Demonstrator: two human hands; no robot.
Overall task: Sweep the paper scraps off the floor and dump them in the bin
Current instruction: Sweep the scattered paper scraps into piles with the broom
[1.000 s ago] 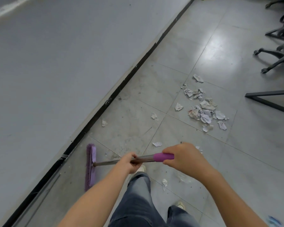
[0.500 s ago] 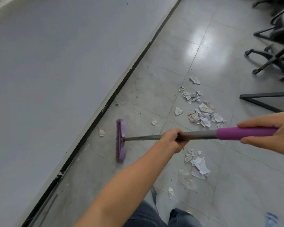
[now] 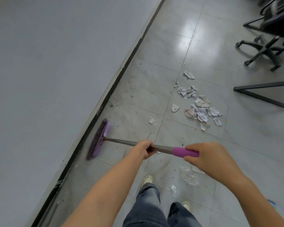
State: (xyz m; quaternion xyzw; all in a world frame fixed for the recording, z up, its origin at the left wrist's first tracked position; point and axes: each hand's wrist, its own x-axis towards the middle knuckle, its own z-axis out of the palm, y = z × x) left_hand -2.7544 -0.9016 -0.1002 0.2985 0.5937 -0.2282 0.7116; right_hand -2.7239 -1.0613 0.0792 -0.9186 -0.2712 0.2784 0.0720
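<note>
I hold a purple broom with a long metal stick (image 3: 121, 142) in both hands. My left hand (image 3: 144, 149) is curled tight around the bare metal part, near the middle of the stick. My right hand (image 3: 208, 158) is wrapped around the purple soft grip (image 3: 184, 151) at the top end. The stick lies almost flat across me and points to my left.

The purple brush head (image 3: 99, 140) is down low at the edge of the grey tiled floor (image 3: 154, 51). It sits right beside the black strip (image 3: 105, 104) at the bottom of the grey wall (image 3: 39, 63). It looks a bit blurry.

The big bunch of crumpled white paper scraps (image 3: 200, 110) lies on the floor in front of me, well apart from the brush head. One scrap (image 3: 189, 75) lies past the bunch. Two small ones (image 3: 175, 107) (image 3: 152, 120) lie between the bunch and the brush head. Another little scrap (image 3: 173, 189) is near my feet, beside a see-through bit of plastic (image 3: 188, 176).

I can see my blue jeans (image 3: 147, 207) and the tips of my pale shoes (image 3: 147, 179). At the far right stand a black office chair on wheels (image 3: 266, 49) and a black metal frame leg (image 3: 266, 92) on the floor.
</note>
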